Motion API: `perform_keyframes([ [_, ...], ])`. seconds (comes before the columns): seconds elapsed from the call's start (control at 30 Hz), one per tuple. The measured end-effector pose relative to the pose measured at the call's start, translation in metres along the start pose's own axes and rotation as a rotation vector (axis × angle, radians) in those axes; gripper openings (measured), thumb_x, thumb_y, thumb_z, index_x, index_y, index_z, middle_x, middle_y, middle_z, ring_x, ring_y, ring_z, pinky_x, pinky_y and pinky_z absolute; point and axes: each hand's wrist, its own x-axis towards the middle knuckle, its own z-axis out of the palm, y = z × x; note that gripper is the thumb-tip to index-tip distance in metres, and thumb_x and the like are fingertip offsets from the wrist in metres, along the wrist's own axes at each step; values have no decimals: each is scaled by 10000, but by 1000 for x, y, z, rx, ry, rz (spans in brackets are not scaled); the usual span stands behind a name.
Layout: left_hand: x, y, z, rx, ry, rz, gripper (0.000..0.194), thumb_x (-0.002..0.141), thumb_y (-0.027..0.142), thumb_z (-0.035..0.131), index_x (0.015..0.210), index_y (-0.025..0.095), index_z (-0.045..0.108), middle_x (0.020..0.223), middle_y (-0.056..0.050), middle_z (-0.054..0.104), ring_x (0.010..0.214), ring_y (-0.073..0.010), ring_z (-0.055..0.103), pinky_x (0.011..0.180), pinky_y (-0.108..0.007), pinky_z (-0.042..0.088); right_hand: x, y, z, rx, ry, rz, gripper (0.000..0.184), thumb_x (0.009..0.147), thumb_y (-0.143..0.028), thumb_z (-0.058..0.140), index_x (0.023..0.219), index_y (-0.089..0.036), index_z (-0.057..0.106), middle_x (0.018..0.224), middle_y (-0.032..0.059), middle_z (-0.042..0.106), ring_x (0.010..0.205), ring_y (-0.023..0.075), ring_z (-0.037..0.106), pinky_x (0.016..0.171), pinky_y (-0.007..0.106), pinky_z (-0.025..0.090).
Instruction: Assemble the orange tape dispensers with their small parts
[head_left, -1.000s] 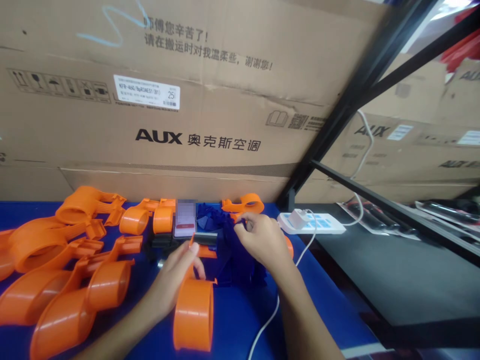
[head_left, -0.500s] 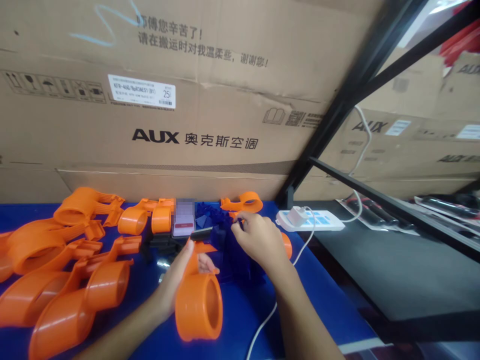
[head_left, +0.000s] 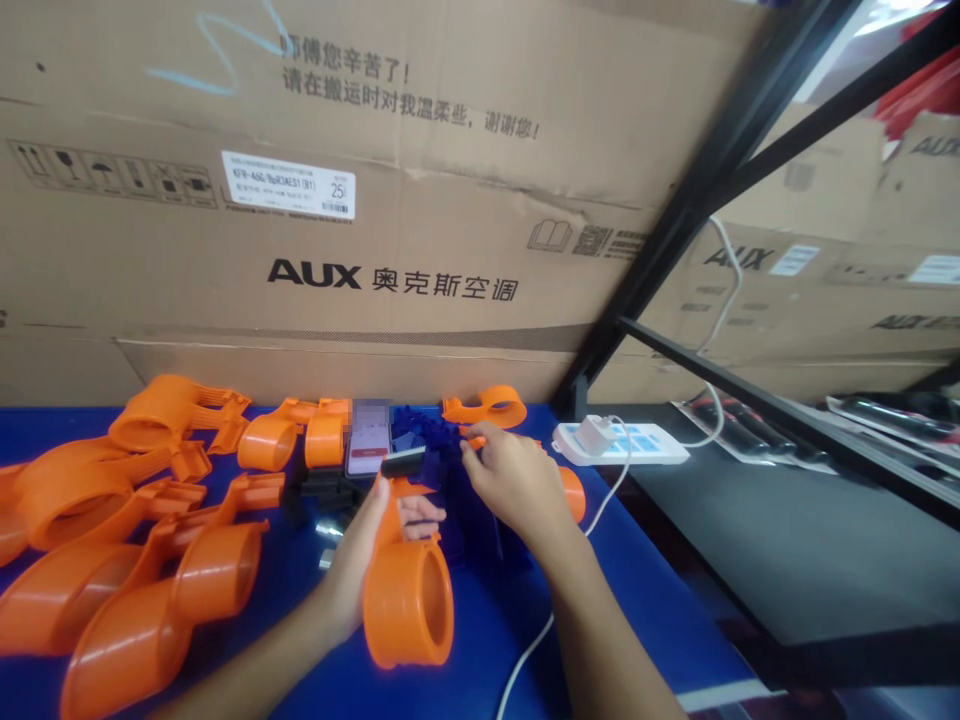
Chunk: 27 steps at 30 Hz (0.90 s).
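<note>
My left hand (head_left: 361,560) is closed around the handle of an orange tape dispenser (head_left: 409,605), its round ring hanging toward me. A black strip (head_left: 403,462) sits across the dispenser's upper end, by my thumb tip. Beyond it lies a pile of small dark blue pieces (head_left: 429,435). My right hand (head_left: 517,475) is over the right side of that pile, thumb and forefinger pinched together. Whatever lies between those fingertips is too small or hidden to make out.
Several more orange dispensers (head_left: 124,640) cover the left side of the blue table. A phone (head_left: 369,440) stands behind black parts (head_left: 330,485). To the right are a white power strip (head_left: 637,443), its cable and a black metal frame (head_left: 690,215). A large cardboard box (head_left: 420,200) stands behind.
My left hand and the dispenser have shifted slightly right and up, and the black strip has turned a little. My left fingers reach out further. My right hand stays pinched in nearly the same place.
</note>
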Motion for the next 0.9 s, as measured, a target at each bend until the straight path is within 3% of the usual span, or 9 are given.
perform_keyframes([
  [0.13,-9,9,0,119,41,128,496,853,638,676,832,143,662,729,-77,702,636,-202,666,611,-298,545,-3,-9,0,472,38,-174,292,1020,-406,492,1072,-211,704,731,21,686,669,193,658,623,283,461],
  [0.23,-15,20,0,145,104,217,432,817,576,751,898,171,624,704,-35,684,567,-185,649,541,-290,543,-10,-17,5,839,-45,-352,299,1040,-379,473,1189,-203,664,825,24,690,725,166,654,687,286,526],
  [0.3,-17,26,0,149,138,275,406,830,544,754,938,177,618,719,-31,688,574,-172,651,549,-276,545,-16,-24,10,940,-102,-457,310,1026,-344,505,1273,-207,631,910,36,697,762,161,654,709,298,549],
  [0.43,-18,31,-4,140,207,327,393,853,493,752,1065,183,634,800,-43,721,628,-160,679,575,-242,539,-28,-41,26,904,-31,-503,538,930,-279,645,1451,-221,522,1055,66,714,753,160,657,647,294,558],
  [0.57,-17,31,-6,126,213,308,467,833,443,785,1198,204,618,823,-43,733,610,-157,684,541,-225,526,-36,-55,41,858,104,-394,466,945,-218,611,1409,-227,566,998,54,747,729,152,685,611,264,558],
  [0.67,-15,33,-7,106,204,277,501,815,440,803,1215,202,616,806,-42,726,614,-162,684,530,-224,528,-39,-56,47,796,169,-392,452,936,-192,603,1386,-222,582,960,43,757,691,144,683,608,257,561],
  [0.9,-10,40,-9,160,193,156,359,803,485,796,795,160,644,563,9,597,511,-137,596,545,-257,544,-37,-49,54,667,177,-440,383,921,-228,598,1303,-200,603,906,49,747,678,149,690,590,240,562],
])
